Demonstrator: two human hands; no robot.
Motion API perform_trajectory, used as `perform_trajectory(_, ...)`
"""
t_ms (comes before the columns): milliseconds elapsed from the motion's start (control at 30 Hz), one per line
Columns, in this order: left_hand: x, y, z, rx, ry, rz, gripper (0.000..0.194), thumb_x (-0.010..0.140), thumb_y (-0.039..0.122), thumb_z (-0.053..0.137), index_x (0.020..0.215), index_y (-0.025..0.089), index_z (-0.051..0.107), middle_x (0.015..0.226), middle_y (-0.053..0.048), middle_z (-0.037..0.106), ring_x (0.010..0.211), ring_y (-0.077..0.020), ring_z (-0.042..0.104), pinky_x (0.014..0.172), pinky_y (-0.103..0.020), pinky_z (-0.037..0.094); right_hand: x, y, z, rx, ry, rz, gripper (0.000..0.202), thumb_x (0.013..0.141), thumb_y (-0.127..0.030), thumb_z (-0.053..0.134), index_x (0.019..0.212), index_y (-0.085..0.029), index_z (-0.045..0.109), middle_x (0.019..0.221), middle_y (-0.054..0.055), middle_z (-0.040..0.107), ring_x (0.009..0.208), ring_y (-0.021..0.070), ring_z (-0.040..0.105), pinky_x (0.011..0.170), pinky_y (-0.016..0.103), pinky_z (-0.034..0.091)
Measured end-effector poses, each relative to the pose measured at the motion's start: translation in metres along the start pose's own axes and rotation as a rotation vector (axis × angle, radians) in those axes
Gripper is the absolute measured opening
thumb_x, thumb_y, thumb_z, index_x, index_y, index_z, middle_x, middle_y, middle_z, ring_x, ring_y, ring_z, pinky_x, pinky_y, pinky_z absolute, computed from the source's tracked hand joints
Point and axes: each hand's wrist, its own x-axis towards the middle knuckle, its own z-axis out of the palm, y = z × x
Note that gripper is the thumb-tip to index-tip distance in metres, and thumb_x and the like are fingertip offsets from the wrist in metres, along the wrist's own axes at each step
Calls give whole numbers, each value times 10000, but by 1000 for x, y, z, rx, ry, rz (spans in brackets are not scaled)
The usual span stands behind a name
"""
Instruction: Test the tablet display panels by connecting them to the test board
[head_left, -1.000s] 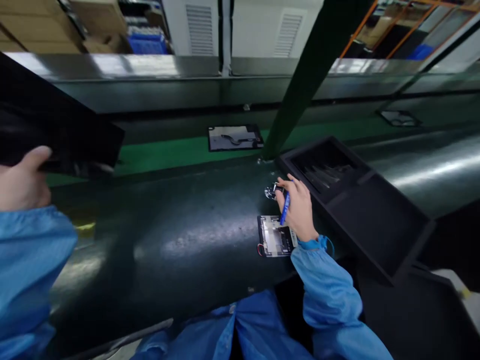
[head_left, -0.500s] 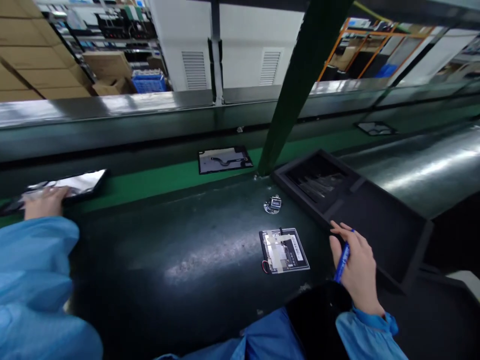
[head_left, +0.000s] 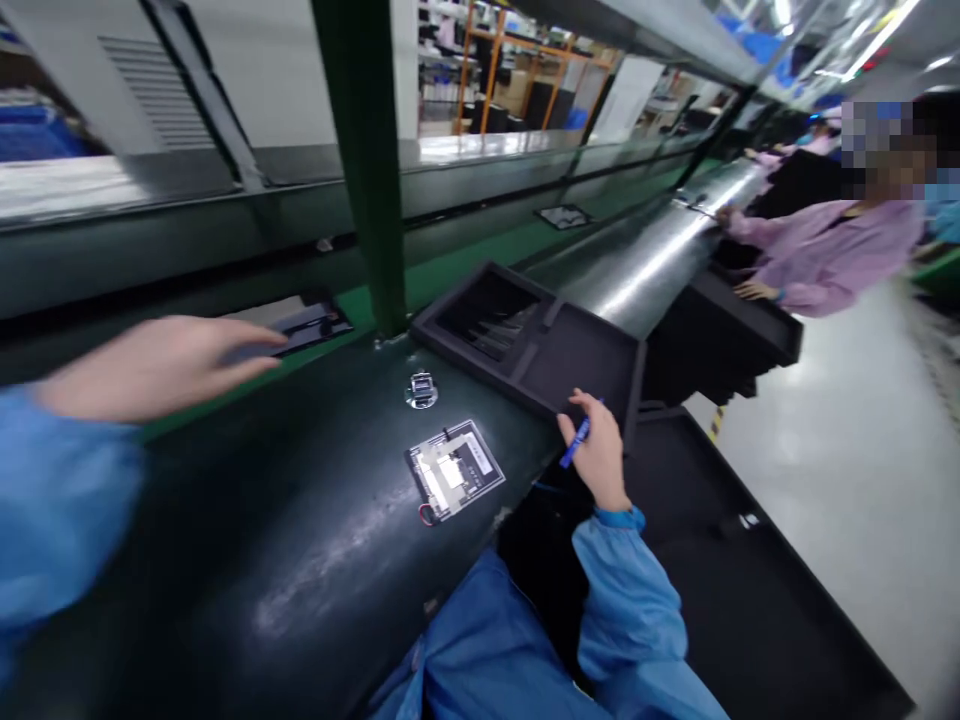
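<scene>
My left hand [head_left: 161, 368] is in the air at the left, blurred, thumb and fingers apart, with nothing in it. Beyond its fingertips a flat dark-framed panel [head_left: 311, 327] lies on the green belt. My right hand [head_left: 598, 450] holds a blue pen [head_left: 576, 442] beside the near edge of a black foam tray [head_left: 589, 370]. On the dark worktop between the hands lies an open electronic device [head_left: 456, 472] with tape, a black battery area and a red wire loop. A small metal counter-like object [head_left: 421, 390] sits behind it.
A green post [head_left: 367, 170] rises behind the tray. Another panel [head_left: 563, 216] lies farther along the belt. Large black trays [head_left: 735, 560] stand low at the right. A person in a pink sleeve [head_left: 825, 250] works beyond, near more stacked trays.
The view has swung to the right. My left hand has left the shiny panel at the far left and moved toward the middle panel. My right hand still holds the pen.
</scene>
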Motion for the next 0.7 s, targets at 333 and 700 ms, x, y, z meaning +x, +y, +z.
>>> perform_trajectory(333, 93, 159, 285, 549, -357, 315, 760, 908, 496, 610, 1485, 26, 454, 1562, -385, 306, 1443, -577, 270, 1082, -709, 304, -12, 21, -20, -5, 182, 246, 362, 946, -400, 519, 1239, -193, 571, 1327, 170, 641, 1262, 323, 582, 1086, 534, 451)
perform_trajectory(700, 107, 186, 258, 559, -173, 430, 665, 940, 238, 328, 1555, 6, 229, 1239, -341, 598, 1099, -429, 641, 892, -580, 461, -14, 65, -28, 241, 146, 724, 603, 768, -283, 733, 1330, -153, 557, 1106, 130, 745, 987, 265, 743, 900, 408, 572)
